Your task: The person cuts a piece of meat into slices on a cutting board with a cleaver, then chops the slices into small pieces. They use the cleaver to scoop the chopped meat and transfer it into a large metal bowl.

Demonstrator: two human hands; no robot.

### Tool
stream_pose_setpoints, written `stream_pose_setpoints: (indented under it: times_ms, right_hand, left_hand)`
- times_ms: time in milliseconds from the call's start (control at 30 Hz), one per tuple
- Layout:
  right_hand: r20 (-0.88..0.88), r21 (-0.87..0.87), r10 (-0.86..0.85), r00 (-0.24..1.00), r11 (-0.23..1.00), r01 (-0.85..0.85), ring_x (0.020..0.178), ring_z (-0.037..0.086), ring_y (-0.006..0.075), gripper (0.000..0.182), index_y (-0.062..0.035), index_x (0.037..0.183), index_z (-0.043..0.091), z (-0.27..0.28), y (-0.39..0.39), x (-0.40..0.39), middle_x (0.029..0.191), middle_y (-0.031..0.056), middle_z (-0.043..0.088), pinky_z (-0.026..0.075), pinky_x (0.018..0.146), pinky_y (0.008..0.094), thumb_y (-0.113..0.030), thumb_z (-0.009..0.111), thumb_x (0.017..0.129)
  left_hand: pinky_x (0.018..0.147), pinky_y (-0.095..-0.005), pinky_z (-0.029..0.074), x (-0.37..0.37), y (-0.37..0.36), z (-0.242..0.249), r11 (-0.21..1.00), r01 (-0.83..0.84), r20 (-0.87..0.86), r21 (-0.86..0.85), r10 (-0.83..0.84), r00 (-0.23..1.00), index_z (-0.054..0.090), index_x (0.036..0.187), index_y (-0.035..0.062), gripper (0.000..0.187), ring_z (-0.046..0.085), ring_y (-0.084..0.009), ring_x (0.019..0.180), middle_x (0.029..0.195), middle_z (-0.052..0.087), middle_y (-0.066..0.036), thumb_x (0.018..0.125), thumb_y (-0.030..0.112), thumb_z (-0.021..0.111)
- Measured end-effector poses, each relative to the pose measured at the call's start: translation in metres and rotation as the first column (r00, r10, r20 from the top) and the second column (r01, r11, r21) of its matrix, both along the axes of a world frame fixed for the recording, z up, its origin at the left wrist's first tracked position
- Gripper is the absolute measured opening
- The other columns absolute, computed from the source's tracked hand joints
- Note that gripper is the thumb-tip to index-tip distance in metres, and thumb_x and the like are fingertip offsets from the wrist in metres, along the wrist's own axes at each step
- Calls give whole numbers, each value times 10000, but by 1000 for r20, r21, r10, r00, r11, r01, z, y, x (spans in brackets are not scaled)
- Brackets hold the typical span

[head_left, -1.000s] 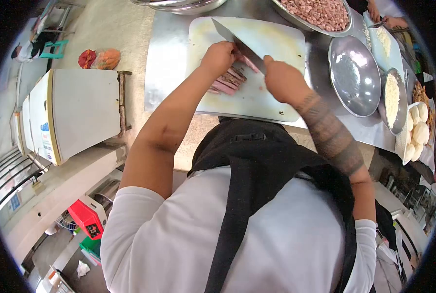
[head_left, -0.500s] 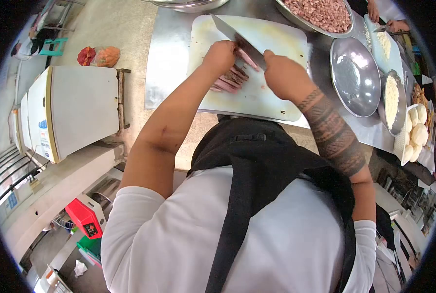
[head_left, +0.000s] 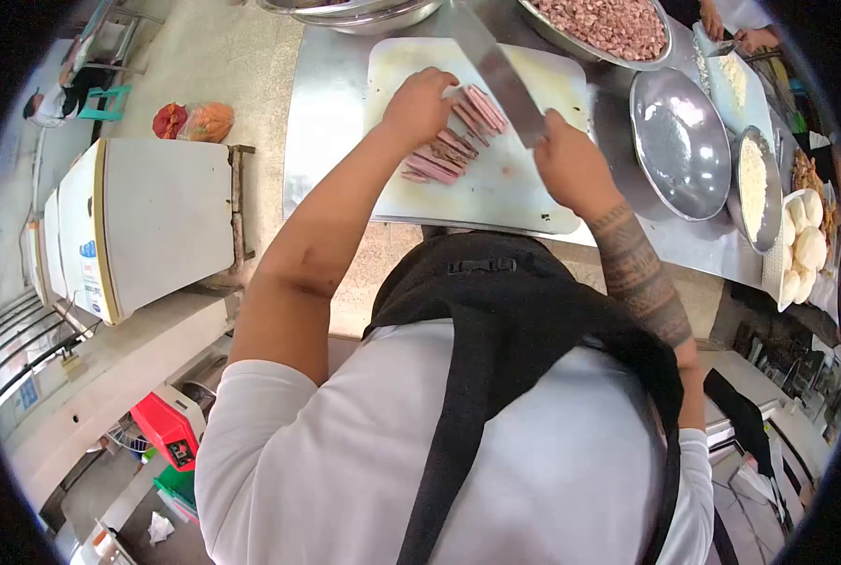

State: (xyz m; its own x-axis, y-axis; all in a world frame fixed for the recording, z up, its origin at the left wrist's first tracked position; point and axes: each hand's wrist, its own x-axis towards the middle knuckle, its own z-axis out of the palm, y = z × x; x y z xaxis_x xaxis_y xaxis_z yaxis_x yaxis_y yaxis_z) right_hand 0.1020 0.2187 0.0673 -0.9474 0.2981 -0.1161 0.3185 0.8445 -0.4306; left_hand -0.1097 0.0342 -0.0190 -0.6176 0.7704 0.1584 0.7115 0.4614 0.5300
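Observation:
On a white cutting board (head_left: pixel 392 202) lie several pink and brown meat strips (head_left: pixel 444 153), with another group of strips (head_left: pixel 480 110) just above and right of them. My left hand (head_left: pixel 422 105) is at the upper left of the strips, its fingers apart and partly bent near their ends. The wide blade of a knife (head_left: pixel 501 75) points up and left, raised to the right of the meat. Its handle is wrapped in my right hand (head_left: pixel 574 162).
A bowl of diced meat (head_left: pixel 609 28) stands above the board. To the right are an empty metal bowl (head_left: pixel 679 141), a bowl of pale shreds (head_left: pixel 753 188) and a tray of white rounds (head_left: pixel 805 247). A co-worker's hands (head_left: pixel 755 40) show at the upper right.
My right hand has moved right and slightly down, taking the knife away from the meat. The strips by my left hand now lie spread apart, and its fingers have opened.

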Motion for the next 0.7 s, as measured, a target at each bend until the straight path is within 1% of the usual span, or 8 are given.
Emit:
stream_pose_setpoints:
  times_ms: [100,200,333,433,533,567,667,700]
  right_hand:
    - [36,21,-108,993,994,107,878,692,502,240,7,1143,513,-5,10,31,914,311,703,548,780,587,-168,545,981]
    - [93,-6,-196,976,980,197,856,673,517,229,18,1129,511,-26,3,54,896,313,690,529,764,594,-160,551,989]
    - [166,-3,-255,953,966,259,851,697,494,230,8,1126,496,-28,-13,80,864,292,699,557,766,583,-160,568,987]
    - [185,-17,-313,931,947,322,858,700,490,240,9,1135,493,-25,-19,90,863,287,699,561,772,582,-162,577,990]
    - [162,-44,-365,917,926,376,866,700,491,254,16,1142,492,-32,-23,96,871,292,699,562,774,582,-167,581,991]
    - [153,-51,-370,916,923,381,869,700,492,257,19,1143,493,-36,-22,97,875,294,699,561,773,583,-168,581,990]
    - [131,-57,-379,916,919,389,867,696,499,256,25,1138,498,-35,-23,93,875,297,699,558,771,584,-165,578,988]
    - [126,-58,-377,918,921,386,865,695,502,254,27,1136,500,-34,-23,91,873,298,699,557,771,585,-164,576,987]
  left_hand:
    - [1102,-449,469,-2,23,-10,938,347,-232,-20,-342,911,720,1270,79,318,581,-360,1300,1411,628,-159,979,180,643]
    - [1155,-457,428,2,34,-13,855,496,-98,-155,-512,853,708,1300,81,338,537,-359,1356,1431,618,-146,992,189,624]
    - [1172,-477,407,-4,11,11,766,573,76,-292,-578,812,660,1365,75,525,537,-378,1355,1416,612,-179,935,372,710]
    - [1196,-512,369,-6,-36,17,725,655,38,-211,-664,747,577,1459,80,803,500,-413,1384,1471,548,-220,826,527,789]
    - [1208,-543,337,-3,-62,11,704,671,-152,-233,-708,690,473,1545,96,1024,452,-445,1419,1532,475,-241,739,621,825]
    - [1203,-566,330,-3,-62,0,722,663,-146,-199,-691,708,428,1564,105,1022,428,-445,1430,1553,448,-225,763,614,808]
    - [1207,-566,320,-1,-49,-23,789,603,-176,-119,-614,770,456,1524,77,979,441,-426,1415,1516,475,-226,779,608,803]
    - [1197,-562,328,5,-41,-25,846,524,-201,-98,-532,823,460,1511,71,959,448,-421,1402,1499,482,-222,786,597,803]
